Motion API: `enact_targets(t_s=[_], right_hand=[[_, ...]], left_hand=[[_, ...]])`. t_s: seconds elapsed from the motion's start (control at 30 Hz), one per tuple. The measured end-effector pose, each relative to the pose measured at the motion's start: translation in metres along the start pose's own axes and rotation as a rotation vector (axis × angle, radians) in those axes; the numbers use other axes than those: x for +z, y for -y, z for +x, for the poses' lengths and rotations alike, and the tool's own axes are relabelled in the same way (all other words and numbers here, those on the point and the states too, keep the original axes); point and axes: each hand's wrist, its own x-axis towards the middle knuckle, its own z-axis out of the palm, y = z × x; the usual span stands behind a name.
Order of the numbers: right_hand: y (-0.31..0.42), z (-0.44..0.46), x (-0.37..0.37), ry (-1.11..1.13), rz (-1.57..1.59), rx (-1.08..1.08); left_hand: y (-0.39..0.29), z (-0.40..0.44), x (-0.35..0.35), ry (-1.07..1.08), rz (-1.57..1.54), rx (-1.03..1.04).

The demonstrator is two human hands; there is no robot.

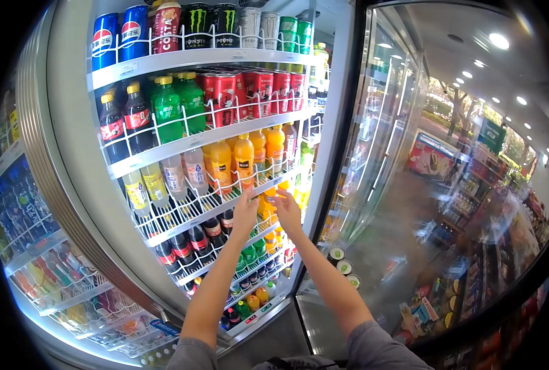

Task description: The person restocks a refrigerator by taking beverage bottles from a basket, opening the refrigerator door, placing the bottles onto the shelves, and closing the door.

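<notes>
My left hand (245, 209) reaches up to the front edge of a wire-fronted fridge shelf (191, 221), just below an orange juice bottle (244, 161) with a dark label. Its fingers appear extended, partly turned from view, and nothing shows in them. Beside it, my right hand (286, 208) hovers near the same shelf edge with fingers apart, holding nothing visible. More orange drink bottles (275, 145) stand behind the wire rail. To their left are pale-labelled clear bottles (195, 169). Orange bottles on the shelf below show between my hands.
Cola bottles (112, 126), green bottles (166, 108) and red can packs (225, 95) fill the shelf above; cans such as a blue Pepsi can (106, 42) line the top. An open glass door (379, 203) stands at right, reflecting the shop. Another drinks fridge (37, 243) is at left.
</notes>
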Motion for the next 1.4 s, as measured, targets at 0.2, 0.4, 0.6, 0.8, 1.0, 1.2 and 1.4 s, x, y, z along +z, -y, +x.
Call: enact_targets(t_s=[0.2,0.4,0.6,0.8,1.0,1.2,1.4], right_hand=[[0.015,-0.062,-0.032,0.120,0.151,0.132],[0.049,-0.114,-0.055,0.247,0.356,0.204],[0.096,-0.174,-0.066,0.441,0.438,0.270],[0.140,-0.230,-0.047,0.528,0.675,0.309],[0.180,-0.324,0.010,0.872,0.759,0.371],[0.201,-0.408,0.059,1.089,0.757,0.443],[0.247,-0.472,0.107,1.329,0.768,0.437]], left_hand=[[-0.007,-0.073,0.022,-0.019,-0.187,-0.176],[-0.024,-0.146,0.015,-0.033,-0.268,-0.158],[-0.065,-0.234,0.008,-0.182,-0.267,-0.123],[-0.109,-0.351,0.003,-0.424,-0.222,-0.140],[-0.153,-0.486,-0.047,-0.750,-0.147,-0.175],[-0.203,-0.583,-0.104,-1.001,-0.009,-0.156],[-0.270,-0.651,-0.153,-1.152,0.118,-0.135]])
